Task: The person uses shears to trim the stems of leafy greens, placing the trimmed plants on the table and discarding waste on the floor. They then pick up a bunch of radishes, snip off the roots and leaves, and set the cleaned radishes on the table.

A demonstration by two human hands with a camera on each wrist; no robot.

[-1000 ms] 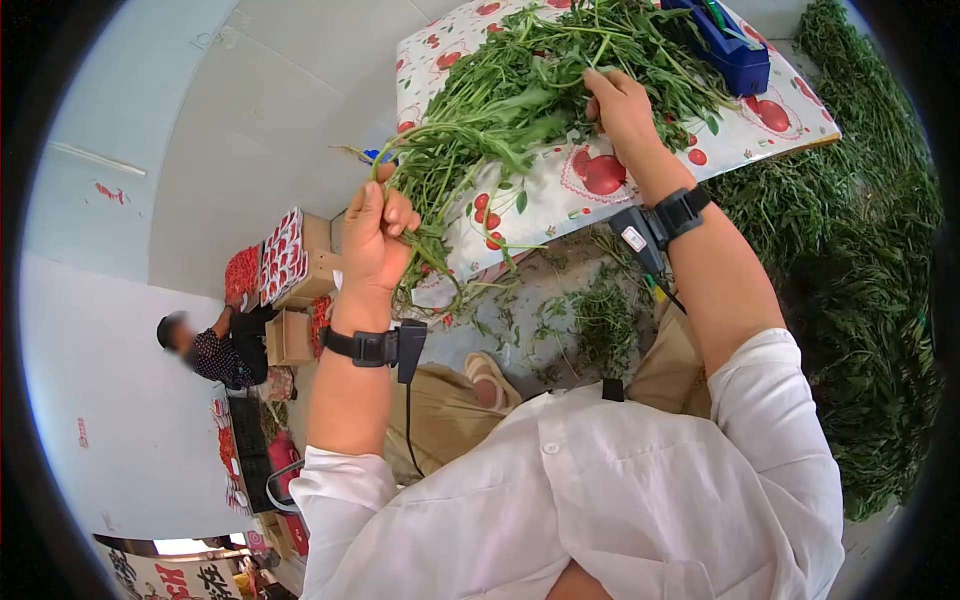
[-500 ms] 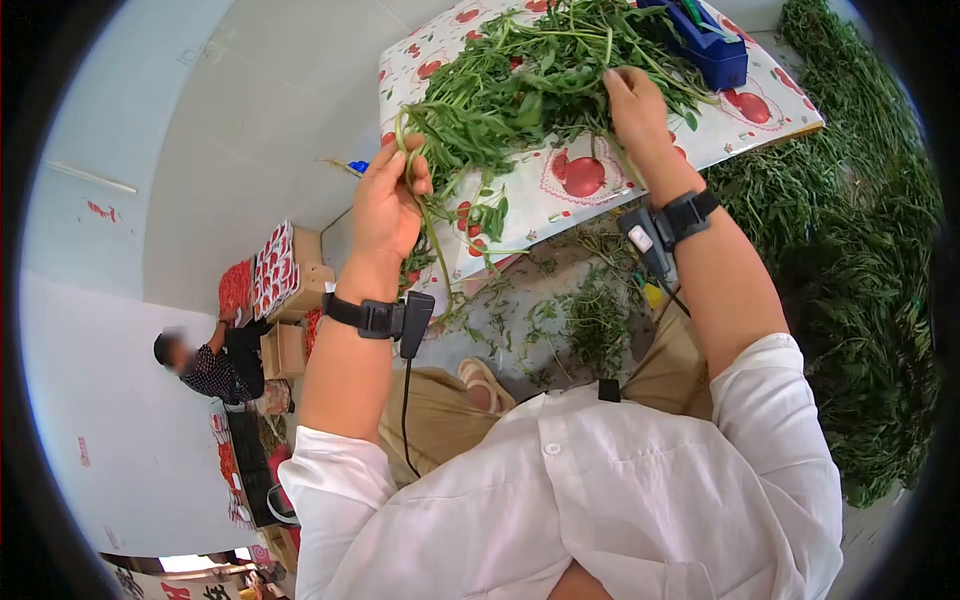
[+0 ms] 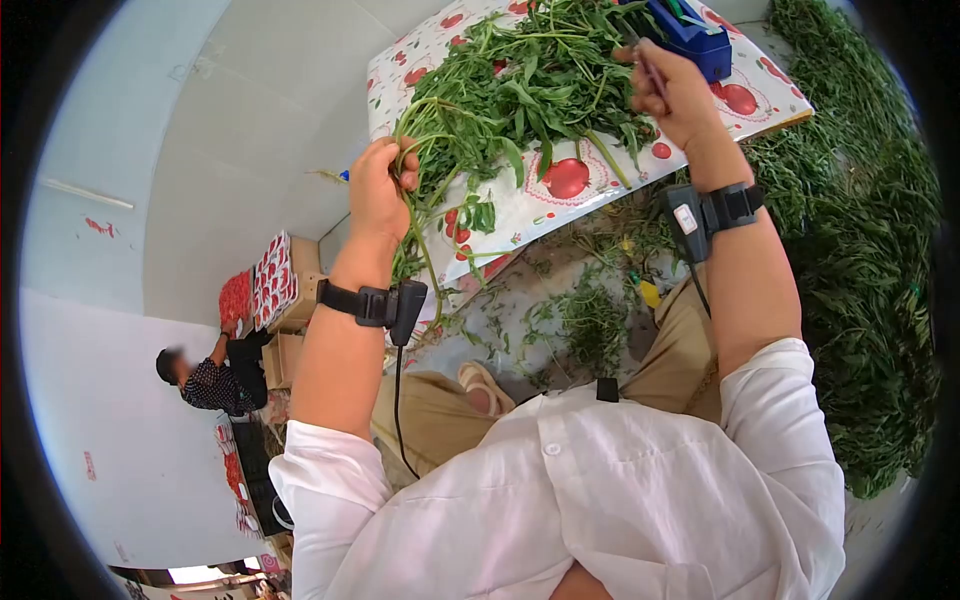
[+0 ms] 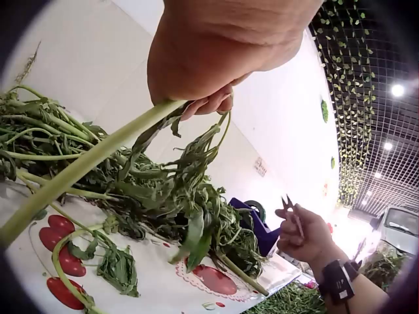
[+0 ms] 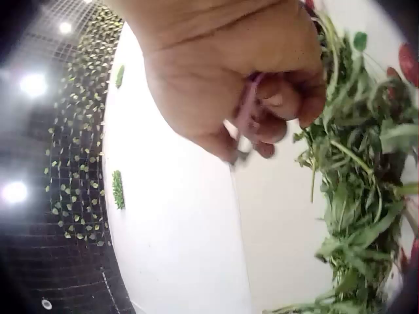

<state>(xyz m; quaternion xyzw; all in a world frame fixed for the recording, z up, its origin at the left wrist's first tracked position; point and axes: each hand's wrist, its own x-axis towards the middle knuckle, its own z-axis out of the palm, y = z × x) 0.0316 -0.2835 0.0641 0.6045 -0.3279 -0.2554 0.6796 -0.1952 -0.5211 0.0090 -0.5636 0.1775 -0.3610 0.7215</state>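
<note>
Floor greens [image 3: 880, 300], one long bank: at 3 o'clock in the head view, beside the table.

Table [image 3: 785, 100], one, under a fruit-patterned cover: at 12 o'clock.

Leafy heap [image 3: 530, 90], one, on the table: we place it at 2 o'clock from the left hand and at 9 o'clock from the right.

Stem [image 4: 85, 163], one, thick and pale: in the head view its long axis runs from the left hand toward 5 o'clock. We find it at 8 o'clock from the right hand, well apart; the left is the nearer, being in contact.

Blue box [image 3: 708, 50], one: at 1 o'clock from the right hand, near it.

Left hand [image 3: 380, 190], forearm rising from 6 o'clock: fingers curled, gripping the stem; how many others it takes in, we cannot tell.

Right hand [image 3: 678, 95], forearm from 5 o'clock, at the heap's right end: fingers curled round the snips.

Snips [image 4: 299, 224], one pair, purplish handle: points slightly parted, aimed toward 11 o'clock, not touching the stem.
</note>
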